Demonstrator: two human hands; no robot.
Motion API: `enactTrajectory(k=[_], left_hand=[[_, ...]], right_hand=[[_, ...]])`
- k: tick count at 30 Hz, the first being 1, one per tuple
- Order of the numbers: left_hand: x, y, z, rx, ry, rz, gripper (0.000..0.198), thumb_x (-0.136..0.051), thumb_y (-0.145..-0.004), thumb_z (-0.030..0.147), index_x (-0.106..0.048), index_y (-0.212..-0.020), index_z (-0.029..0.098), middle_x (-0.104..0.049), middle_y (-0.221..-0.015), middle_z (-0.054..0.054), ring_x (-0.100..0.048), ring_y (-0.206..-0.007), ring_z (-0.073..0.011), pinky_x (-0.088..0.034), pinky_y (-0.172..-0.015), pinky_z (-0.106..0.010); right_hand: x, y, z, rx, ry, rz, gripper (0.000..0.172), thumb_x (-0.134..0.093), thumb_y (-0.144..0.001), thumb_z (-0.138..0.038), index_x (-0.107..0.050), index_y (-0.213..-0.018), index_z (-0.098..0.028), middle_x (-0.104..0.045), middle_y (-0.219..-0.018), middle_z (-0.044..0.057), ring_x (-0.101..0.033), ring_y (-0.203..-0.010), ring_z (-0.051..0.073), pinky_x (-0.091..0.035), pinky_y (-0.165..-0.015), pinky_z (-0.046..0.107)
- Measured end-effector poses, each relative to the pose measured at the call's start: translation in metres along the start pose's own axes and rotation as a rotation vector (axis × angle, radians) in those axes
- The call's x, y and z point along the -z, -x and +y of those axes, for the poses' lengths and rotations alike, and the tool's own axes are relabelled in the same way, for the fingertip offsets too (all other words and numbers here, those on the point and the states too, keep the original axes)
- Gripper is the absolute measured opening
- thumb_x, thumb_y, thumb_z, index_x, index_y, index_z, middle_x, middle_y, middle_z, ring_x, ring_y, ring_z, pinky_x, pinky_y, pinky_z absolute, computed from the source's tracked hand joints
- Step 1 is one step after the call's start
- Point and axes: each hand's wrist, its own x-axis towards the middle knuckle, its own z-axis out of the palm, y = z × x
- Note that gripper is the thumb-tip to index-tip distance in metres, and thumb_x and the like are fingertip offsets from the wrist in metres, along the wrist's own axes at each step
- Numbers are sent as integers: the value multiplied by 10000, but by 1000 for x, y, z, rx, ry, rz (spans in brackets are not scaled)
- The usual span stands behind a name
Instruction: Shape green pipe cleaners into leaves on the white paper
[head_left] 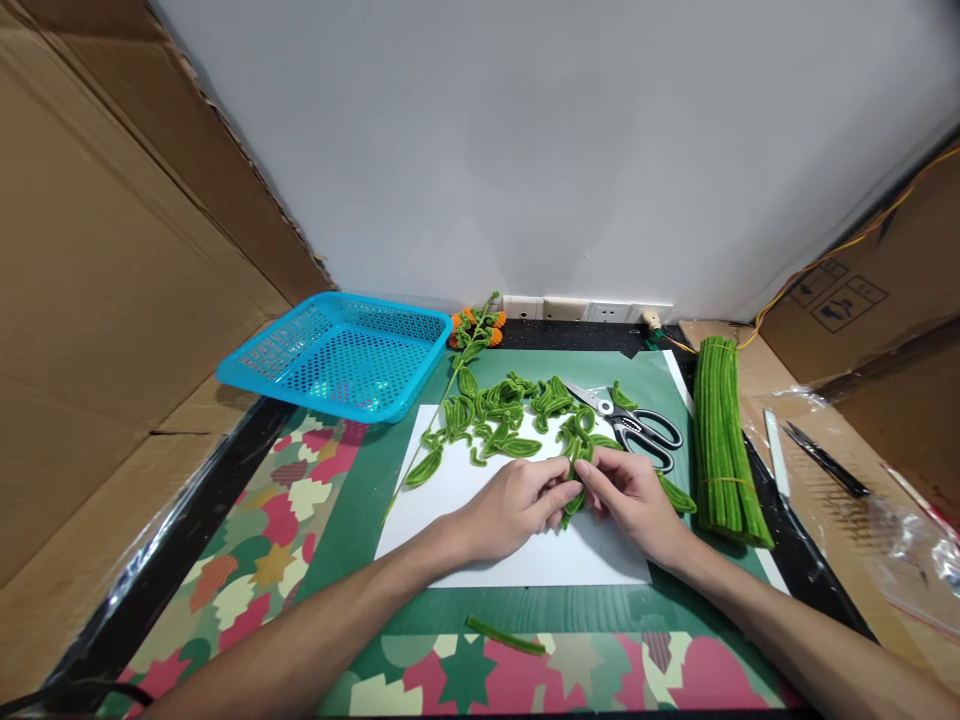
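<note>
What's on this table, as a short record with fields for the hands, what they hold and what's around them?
Left hand: pinches the green fuzzy piece from the left
Right hand: pinches the same piece from the right
Under hands: white sheet
Behind hands: pile of green leaf shapes; scissors
Right side: bundle of straight green stems
Left side: blue basket
Near edge: loose green strip

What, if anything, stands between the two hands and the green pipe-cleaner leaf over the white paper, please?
Nothing visible does: the left hand and the right hand both pinch the leaf directly, over the paper.
</note>
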Motion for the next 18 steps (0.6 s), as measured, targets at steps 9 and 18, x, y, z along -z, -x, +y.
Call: enactTrajectory(k=[9,18], left_hand=[[1,0,2,-21,-22,-1,316,-497,-1102,409,-627,-929,177,-662,-703,21,-617,-656,-123,-433,-679,-245],[0,1,3,-33,-19,6,311,-519,-1092,388,-613,-882,180,-660,-703,21,-611,-656,-120,-428,-678,-245]], right_hand=[[0,0,1,5,11,-10,535,-622,-1040,-605,-569,-680,-212,-561,-575,-24,-518,-534,133,-396,-555,275],[0,1,2,-13,24,-17,548,-617,-1029,-641,-566,-686,-217,-568,-575,-21,-524,-530,137,-401,-551,275]])
